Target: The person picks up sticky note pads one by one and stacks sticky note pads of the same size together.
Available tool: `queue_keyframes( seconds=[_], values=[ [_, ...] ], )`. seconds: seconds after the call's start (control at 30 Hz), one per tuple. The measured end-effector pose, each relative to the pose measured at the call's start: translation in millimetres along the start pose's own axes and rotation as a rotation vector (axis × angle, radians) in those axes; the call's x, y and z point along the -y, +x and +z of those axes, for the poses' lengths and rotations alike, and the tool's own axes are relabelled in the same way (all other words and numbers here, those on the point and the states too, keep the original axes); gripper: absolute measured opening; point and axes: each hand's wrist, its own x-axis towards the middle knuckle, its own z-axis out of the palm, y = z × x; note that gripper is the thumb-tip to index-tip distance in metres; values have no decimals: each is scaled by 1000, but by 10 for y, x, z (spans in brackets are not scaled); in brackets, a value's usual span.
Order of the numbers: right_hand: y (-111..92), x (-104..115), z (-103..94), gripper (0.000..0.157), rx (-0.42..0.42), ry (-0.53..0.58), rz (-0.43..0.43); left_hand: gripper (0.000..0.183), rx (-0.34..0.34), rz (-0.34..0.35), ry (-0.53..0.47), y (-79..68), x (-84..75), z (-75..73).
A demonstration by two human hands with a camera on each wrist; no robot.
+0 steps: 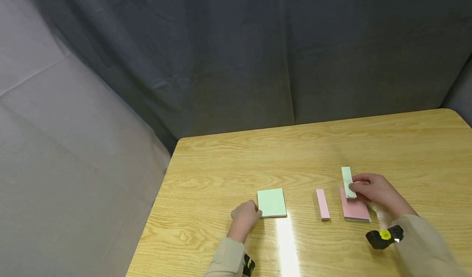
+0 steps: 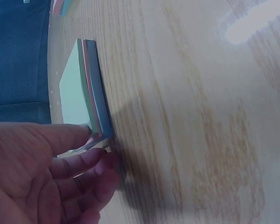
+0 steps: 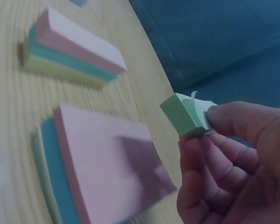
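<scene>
A square stack of sticky notes point(image 1: 271, 203), pale green on top with pink and blue layers under it, lies on the table. My left hand point(image 1: 246, 215) pinches its near left corner; the left wrist view shows the thumb on the green top and the fingers curled by the edge. Between thumb and fingers, my right hand point(image 1: 376, 191) holds a narrow green sticky note pad point(image 1: 347, 180) in the air, one slip lifting at its end. Below it lies a pink-topped square stack point(image 1: 355, 210), partly covered by the hand and pad, with blue and green layers beneath.
A narrow pink-topped pad point(image 1: 322, 204) stands between the two square stacks, with blue and yellowish layers under it. The wooden table point(image 1: 221, 166) ends at a dark curtain point(image 1: 236, 64) behind and a pale curtain point(image 1: 73, 166) on the left.
</scene>
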Motion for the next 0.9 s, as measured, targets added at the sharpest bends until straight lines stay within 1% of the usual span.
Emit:
queue_keyframes(
  seconds=[0.1, 0.17, 0.33, 0.4, 0.47, 0.63, 0.77, 0.9],
  values=[
    [-1, 31, 106, 49, 21, 47, -11, 16, 1, -2, 7, 4, 1, -1],
    [0, 52, 183, 47, 34, 75, 2, 17, 1, -2, 12, 2, 1, -4],
    [-13, 134, 379, 42, 72, 136, 85, 17, 0, -2, 15, 1, 2, -3],
    [-17, 155, 455, 40, 79, 140, 102, 17, -2, 0, 13, 4, 3, 3],
    [-12, 156, 521, 39, 80, 106, 100, 17, -1, -2, 11, 9, 3, 9],
    [13, 115, 632, 39, 49, -9, 43, 16, 0, -6, -2, 24, 6, 26],
    [15, 104, 677, 40, 34, -40, 21, 16, 1, -6, -9, 34, 16, 41],
    [18, 113, 704, 39, 18, -54, 25, 16, 1, -6, -13, 37, 25, 46]
  ],
)
